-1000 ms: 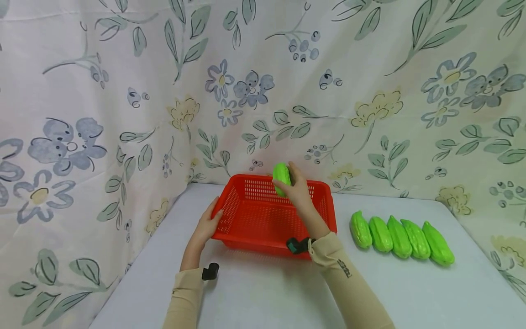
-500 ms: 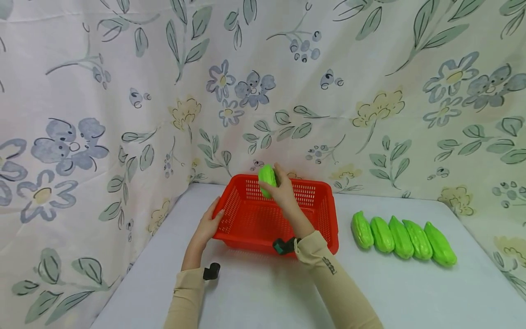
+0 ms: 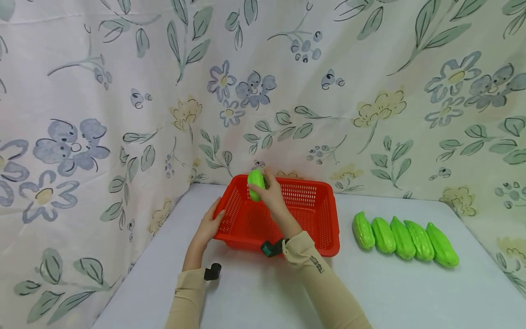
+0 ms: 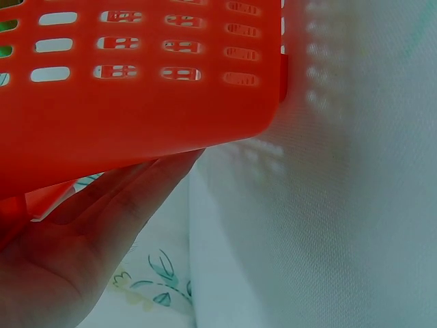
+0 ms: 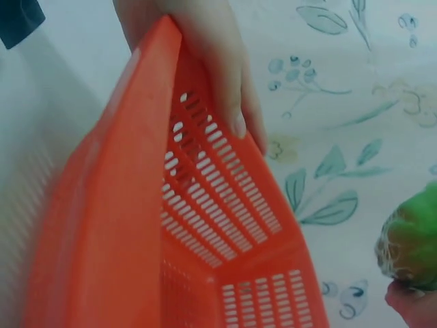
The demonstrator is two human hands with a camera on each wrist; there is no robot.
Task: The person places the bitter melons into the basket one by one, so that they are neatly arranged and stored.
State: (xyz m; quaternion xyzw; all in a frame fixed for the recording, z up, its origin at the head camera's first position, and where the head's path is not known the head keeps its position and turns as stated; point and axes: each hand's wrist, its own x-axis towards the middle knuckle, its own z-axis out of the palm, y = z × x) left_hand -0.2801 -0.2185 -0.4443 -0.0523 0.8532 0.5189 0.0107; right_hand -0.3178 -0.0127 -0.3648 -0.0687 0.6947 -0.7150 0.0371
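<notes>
My right hand (image 3: 271,193) grips a bright green ridged gourd (image 3: 255,184) above the left part of a red plastic basket (image 3: 269,249). In the right wrist view only part of the gourd (image 5: 413,239) shows, with a thumb tip below it. My left hand (image 3: 208,226) holds the basket's left rim, thumb over the rim and fingers along the outside. From the left wrist, the hand (image 4: 102,232) lies against the outer face of the slotted basket wall (image 4: 136,116). The visible basket floor is bare; my right arm hides part of it.
To the basket's right, several like green gourds (image 3: 404,238) lie side by side in a row on the white table (image 3: 255,297). A floral cloth (image 3: 287,68) hangs behind and to the left. Each wrist carries a small black camera.
My right hand has moved left over the basket with the gourd, and sunk slightly. The left hand keeps its place on the rim. The row of gourds lies as before.
</notes>
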